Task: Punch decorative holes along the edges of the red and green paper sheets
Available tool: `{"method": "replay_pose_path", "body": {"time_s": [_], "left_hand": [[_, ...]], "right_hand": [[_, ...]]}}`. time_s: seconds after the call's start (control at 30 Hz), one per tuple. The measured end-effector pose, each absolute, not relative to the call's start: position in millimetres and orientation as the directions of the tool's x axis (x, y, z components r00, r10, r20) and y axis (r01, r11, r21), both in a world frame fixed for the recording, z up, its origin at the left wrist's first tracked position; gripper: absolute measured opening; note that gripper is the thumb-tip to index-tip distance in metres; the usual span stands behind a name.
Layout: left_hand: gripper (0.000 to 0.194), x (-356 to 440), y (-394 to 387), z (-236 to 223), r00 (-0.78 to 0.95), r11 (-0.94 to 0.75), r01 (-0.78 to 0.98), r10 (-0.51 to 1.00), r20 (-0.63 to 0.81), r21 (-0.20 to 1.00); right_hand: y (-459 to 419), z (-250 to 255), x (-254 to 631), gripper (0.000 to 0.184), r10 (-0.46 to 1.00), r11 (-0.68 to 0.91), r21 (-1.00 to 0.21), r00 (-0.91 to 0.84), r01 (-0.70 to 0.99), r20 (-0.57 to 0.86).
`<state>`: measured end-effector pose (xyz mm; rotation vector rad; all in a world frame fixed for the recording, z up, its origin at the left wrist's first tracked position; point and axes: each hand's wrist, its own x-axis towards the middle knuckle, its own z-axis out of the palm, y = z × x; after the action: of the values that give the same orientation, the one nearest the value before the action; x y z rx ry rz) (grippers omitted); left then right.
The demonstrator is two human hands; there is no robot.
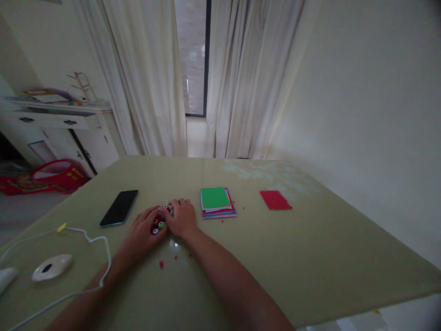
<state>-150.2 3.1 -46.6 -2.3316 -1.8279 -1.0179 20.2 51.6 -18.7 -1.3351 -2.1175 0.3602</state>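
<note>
A small dark-red item printed with round cartoon eyes (pixel 158 224) rests on the table left of the middle. My left hand (pixel 140 229) curls around its left side, and my right hand (pixel 182 218) presses over its right side and top, so its full shape and kind are hidden. Just right of my right hand lies a stack of coloured paper squares (pixel 215 198), green on top with white, red, blue and pink below. Farther right is a single red paper piece (pixel 274 200) with an uneven, notched edge. Tiny red scraps (pixel 161 265) are scattered near my forearms.
A black phone (pixel 120 208) lies left of my hands on the pale green table (pixel 310 257). Nearer on the left are a white oval device (pixel 52 267) and a white cable (pixel 107 250) running by my left forearm. Curtains and a wall stand behind.
</note>
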Motion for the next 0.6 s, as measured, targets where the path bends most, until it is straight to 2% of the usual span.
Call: {"method": "replay_pose_path", "body": {"time_s": [0.1, 0.2, 0.3, 0.4, 0.5, 0.6], "left_hand": [[0.059, -154.3, 18.1, -39.6, 0.107, -0.322, 0.864, 0.868, 0.484, 0.387], [0.059, -156.7, 14.5, -37.8, 0.105, -0.317, 0.867, 0.871, 0.48, 0.386], [0.064, -158.8, -2.6, -39.8, 0.079, -0.276, 0.893, 0.873, 0.48, 0.356], [0.06, -148.6, -22.7, -40.1, 0.057, -0.256, 0.927, 0.82, 0.57, 0.276], [0.05, -109.3, -36.4, -35.2, 0.172, -0.376, 0.904, 0.755, 0.632, 0.203], [0.038, -45.4, -34.3, -27.3, 0.396, -0.541, 0.829, 0.744, 0.538, 0.139]], "right_hand": [[62.4, -19.1, 14.9, 0.053, 0.905, 0.417, -0.581, -0.26, 0.699, 0.336], [60.7, -19.8, 23.9, 0.046, 0.881, 0.46, -0.63, -0.235, 0.626, 0.41], [54.6, -16.6, 59.1, 0.038, 0.801, 0.585, -0.594, -0.276, 0.552, 0.532], [52.2, -12.1, 119.7, 0.032, 0.791, 0.579, -0.578, -0.226, 0.575, 0.568], [53.8, -14.8, 185.5, 0.028, 0.833, 0.473, -0.62, -0.089, 0.627, 0.546], [55.0, -26.8, 233.2, 0.029, 0.86, 0.39, -0.676, 0.015, 0.625, 0.51]]}}
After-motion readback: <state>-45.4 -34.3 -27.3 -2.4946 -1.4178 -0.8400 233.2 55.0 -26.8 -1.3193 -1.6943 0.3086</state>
